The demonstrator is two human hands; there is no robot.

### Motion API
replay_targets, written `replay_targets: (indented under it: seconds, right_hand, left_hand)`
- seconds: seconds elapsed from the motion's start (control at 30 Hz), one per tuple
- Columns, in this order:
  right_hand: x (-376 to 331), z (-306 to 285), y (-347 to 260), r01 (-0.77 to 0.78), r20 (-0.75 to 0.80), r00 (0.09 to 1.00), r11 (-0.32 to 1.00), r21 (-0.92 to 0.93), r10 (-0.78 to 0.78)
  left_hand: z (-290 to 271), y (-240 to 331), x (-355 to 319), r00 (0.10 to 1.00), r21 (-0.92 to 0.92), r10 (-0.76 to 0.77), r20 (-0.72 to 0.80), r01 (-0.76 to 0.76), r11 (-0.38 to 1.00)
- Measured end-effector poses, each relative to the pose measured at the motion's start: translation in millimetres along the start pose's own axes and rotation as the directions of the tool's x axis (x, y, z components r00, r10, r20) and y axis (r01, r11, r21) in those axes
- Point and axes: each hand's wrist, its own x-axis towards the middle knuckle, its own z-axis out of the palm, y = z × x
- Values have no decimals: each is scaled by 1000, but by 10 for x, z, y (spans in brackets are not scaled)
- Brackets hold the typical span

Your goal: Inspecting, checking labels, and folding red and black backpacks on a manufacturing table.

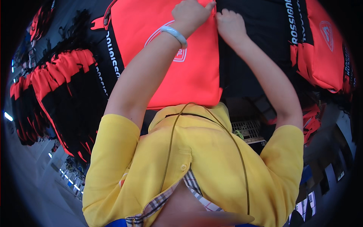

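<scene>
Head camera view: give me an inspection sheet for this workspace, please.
Surface: black material right of the red bag; tabletop or fabric, cannot tell.
Job's things: red bag with a white emblem and black side, lying in front of the person.
Clutter: second red-and-black bag at far right.
Hands: left hand and right hand meet near the red bag's right edge; grip unclear.
Cables: nothing seen, except a thin brown cord over the yellow shirt.
Surroundings: red-and-black pieces bunched at left, above grey floor.
</scene>
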Motion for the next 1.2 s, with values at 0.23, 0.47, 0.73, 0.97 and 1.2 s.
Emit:
replay_targets:
  seconds: [0.23,0.47,0.73,0.97,1.2]
  right_hand:
    - [-934,-1020,-485,-53,243,970,940,337,-33]
    - [-1505,-1827,-791,-315,578,801,711,629,-157]
    - [107,-2136,-1434,100,-99,994,26,995,-50]
    - [-39,-2317,-2377,-42,242,898,475,879,-369]
    - [-718,-1833,-2769,-107,351,739,415,904,-575]
  left_hand:
    - [-225,-150,-18,973,-14,151,-175,-156,988]
    - [-1884,-616,-910,933,-45,345,-102,-351,935]
    - [-2961,-1022,-2389,926,-99,305,-222,-333,938]
    - [-3069,-1478,-2955,924,-216,36,-380,-127,968]
    - [-3246,-1505,-2514,666,76,243,-705,-270,960]
